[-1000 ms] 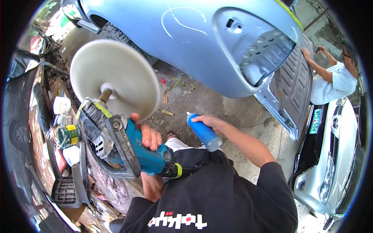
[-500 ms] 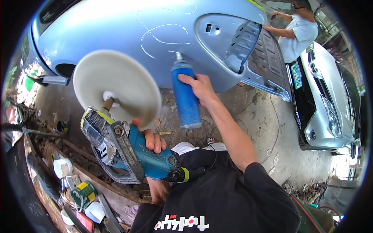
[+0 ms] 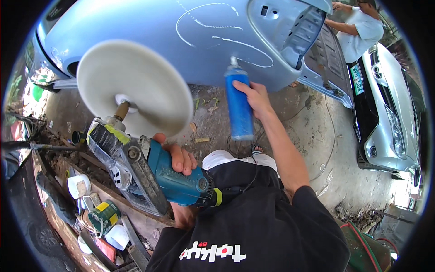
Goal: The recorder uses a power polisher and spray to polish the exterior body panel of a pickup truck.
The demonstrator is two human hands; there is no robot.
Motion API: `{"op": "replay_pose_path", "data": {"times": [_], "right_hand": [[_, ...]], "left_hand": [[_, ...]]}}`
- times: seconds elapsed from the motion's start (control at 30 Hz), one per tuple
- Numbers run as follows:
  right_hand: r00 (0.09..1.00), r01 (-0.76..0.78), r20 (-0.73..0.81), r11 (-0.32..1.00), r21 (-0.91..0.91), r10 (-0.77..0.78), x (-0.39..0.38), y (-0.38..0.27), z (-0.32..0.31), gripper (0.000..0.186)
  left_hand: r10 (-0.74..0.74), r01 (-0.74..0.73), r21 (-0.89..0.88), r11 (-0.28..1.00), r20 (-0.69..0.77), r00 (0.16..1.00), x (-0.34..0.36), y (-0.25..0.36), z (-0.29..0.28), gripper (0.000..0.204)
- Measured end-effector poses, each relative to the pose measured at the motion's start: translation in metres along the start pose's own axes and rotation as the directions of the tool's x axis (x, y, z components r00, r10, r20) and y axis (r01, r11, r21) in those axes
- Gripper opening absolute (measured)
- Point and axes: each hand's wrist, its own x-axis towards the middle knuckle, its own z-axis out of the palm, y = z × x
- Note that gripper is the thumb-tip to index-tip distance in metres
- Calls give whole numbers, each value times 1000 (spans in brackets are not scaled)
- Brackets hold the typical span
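A blue bottle (image 3: 239, 111) is near the low edge of the light blue truck side (image 3: 136, 27), toward its right end. The right hand (image 3: 258, 100) is wrapped around the bottle, with the thumb across its front. The bottle stands almost straight up, and its pale tip (image 3: 234, 60) is by the end of a curly white line (image 3: 267, 56) on the truck side. I cannot tell if the tip touches it.

The left hand (image 3: 181, 159) grasps a teal power tool (image 3: 177, 179), fingers curled over its body. The tool's big round white pad (image 3: 131, 84) looks blurry and is in front of the left part of the truck side.

To the right of the truck side is its let-down back door (image 3: 327, 59). A person in a white shirt (image 3: 360, 36) has one hand by its top edge. Next to it is a silver car (image 3: 390, 109). A green can (image 3: 105, 216) lies tipped among junk at the floor's left edge.
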Motion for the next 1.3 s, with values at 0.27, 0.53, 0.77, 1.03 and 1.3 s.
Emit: {"op": "replay_pose_path", "data": {"times": [0.27,0.53,0.77,1.03,1.3], "right_hand": [[991,-65,100,975,-211,88,84,46,89,51],[989,-134,-82,981,-141,123,52,105,-12,47],[979,-75,-200,973,-219,30,-22,42,-147,44],[897,-114,-437,920,-374,-67,-8,51,-229,57],[932,-189,-343,966,-179,119,6,118,-177,58]], "left_hand": [[116,-73,218,973,-191,975,-38,29,35,67],[34,0,295,956,-111,993,-42,41,29,62],[-157,175,185,967,-105,982,6,19,4,77],[-158,167,126,978,-79,984,31,-26,9,77],[-178,195,225,955,-96,979,20,-11,32,67]]}}
